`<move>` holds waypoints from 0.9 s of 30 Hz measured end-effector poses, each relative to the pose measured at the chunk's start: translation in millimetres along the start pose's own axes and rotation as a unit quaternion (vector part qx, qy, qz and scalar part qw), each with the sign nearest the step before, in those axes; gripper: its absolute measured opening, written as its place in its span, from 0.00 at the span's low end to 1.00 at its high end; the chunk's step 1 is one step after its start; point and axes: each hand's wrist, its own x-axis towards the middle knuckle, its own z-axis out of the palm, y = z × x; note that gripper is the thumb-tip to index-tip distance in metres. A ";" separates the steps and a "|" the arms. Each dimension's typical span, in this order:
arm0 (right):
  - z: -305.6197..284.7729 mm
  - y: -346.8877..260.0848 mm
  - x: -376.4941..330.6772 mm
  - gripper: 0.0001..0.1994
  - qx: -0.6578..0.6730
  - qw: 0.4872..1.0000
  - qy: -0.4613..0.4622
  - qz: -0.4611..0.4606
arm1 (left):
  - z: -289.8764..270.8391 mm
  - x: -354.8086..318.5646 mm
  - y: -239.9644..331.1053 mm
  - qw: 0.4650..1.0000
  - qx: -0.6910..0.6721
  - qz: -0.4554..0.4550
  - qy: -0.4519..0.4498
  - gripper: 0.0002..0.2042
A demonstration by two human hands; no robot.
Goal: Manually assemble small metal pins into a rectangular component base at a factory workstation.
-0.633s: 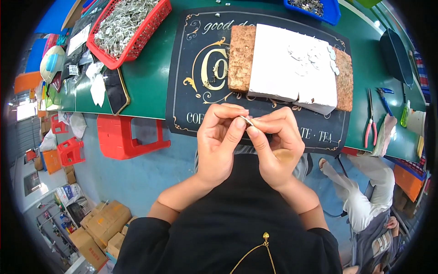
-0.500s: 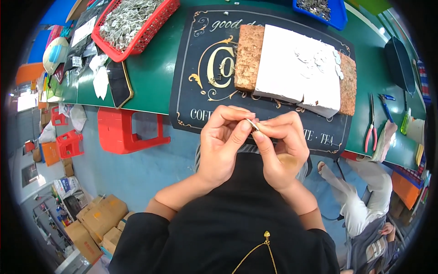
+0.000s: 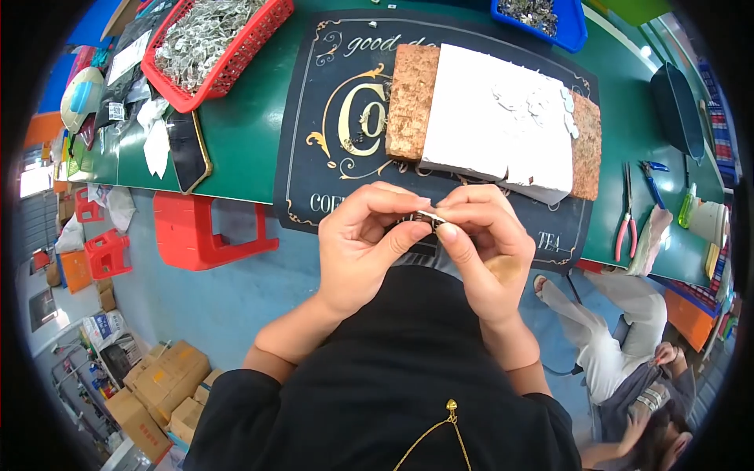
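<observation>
Over the near edge of the dark printed mat (image 3: 298,169), my left hand (image 3: 365,243) and my right hand (image 3: 487,247) meet with fingertips pinched on one small, thin, light-coloured piece (image 3: 428,217). Fingers cover most of it, so its kind cannot be made out. Just beyond my hands lies a white foam block (image 3: 487,125) on top of a brown cork-like board (image 3: 410,110). Several small flat white pieces (image 3: 534,102) rest on the foam's right part.
A red basket (image 3: 188,102) full of small clear-and-metal pieces stands far left, beside a phone (image 3: 188,153). A blue tray (image 3: 572,35) of small metal parts is at the back. Pink-handled pliers (image 3: 626,228) lie right. A seated person (image 3: 613,353) is at lower right.
My hands still pinch the small piece, which is now turned to lie flatter. The whole view has shifted slightly, with the table things sliding left in it.
</observation>
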 end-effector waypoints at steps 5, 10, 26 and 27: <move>-8.3 -14.2 11.3 0.07 -0.203 0.978 -0.013 -0.054 | -1.8 6.1 -2.4 0.999 0.006 0.033 -0.020 0.10; -11.6 -27.1 30.4 0.07 -0.415 0.898 0.001 -0.143 | -5.8 15.7 1.0 0.989 0.133 0.063 -0.030 0.14; -20.5 -22.2 51.2 0.07 -0.492 0.859 -0.022 -0.143 | -6.2 52.4 -19.2 0.786 0.563 0.256 0.023 0.18; -19.2 -20.3 52.3 0.07 -0.498 0.855 -0.019 -0.143 | -7.4 52.4 -18.6 0.789 0.557 0.259 0.022 0.18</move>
